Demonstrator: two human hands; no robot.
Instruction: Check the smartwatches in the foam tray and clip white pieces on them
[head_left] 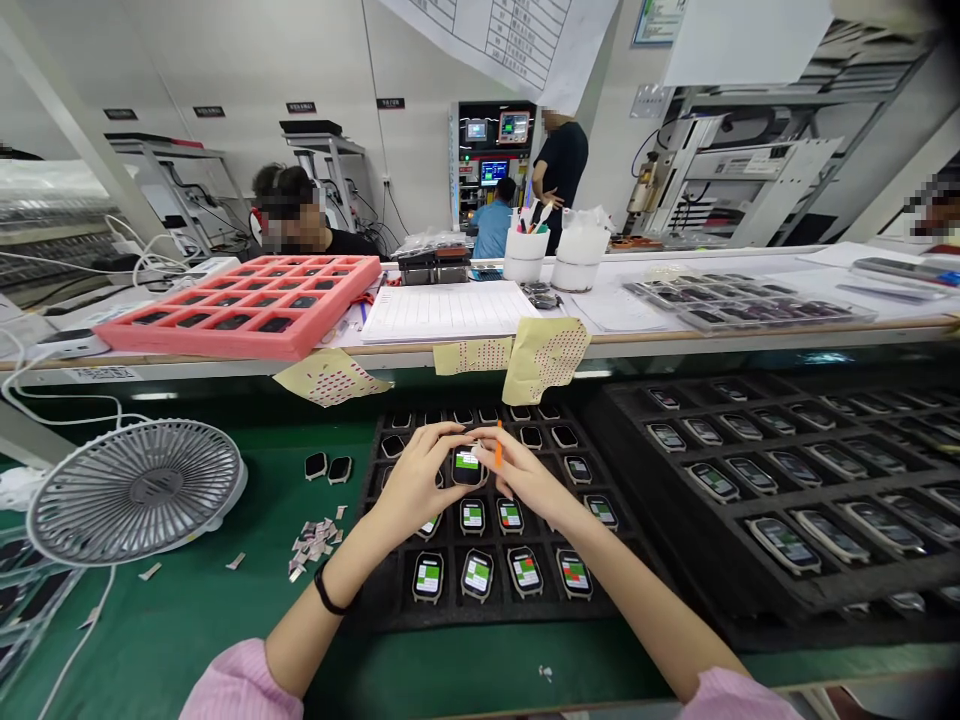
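Both my hands are over a black foam tray (495, 620) of square smartwatch bodies. My left hand (420, 475) has its fingers closed on the edge of a lit watch (469, 466), which shows a green and white screen. On the same watch's right side rests my right hand (521, 470), its fingers bent inward around a thin orange item (499, 443). Below my hands, rows of watches sit in the tray's compartments, several with green screens. Two of these, a lower watch (526, 571) and the one at the lower right (575, 573), also show red patches.
A second black tray of watches (720, 600) lies right. On the left are a grey fan (139, 490), two loose watches (328, 466) and small scattered strips (315, 545). A shelf ahead holds a pink foam tray (300, 340) and papers (450, 310). Several people are beyond.
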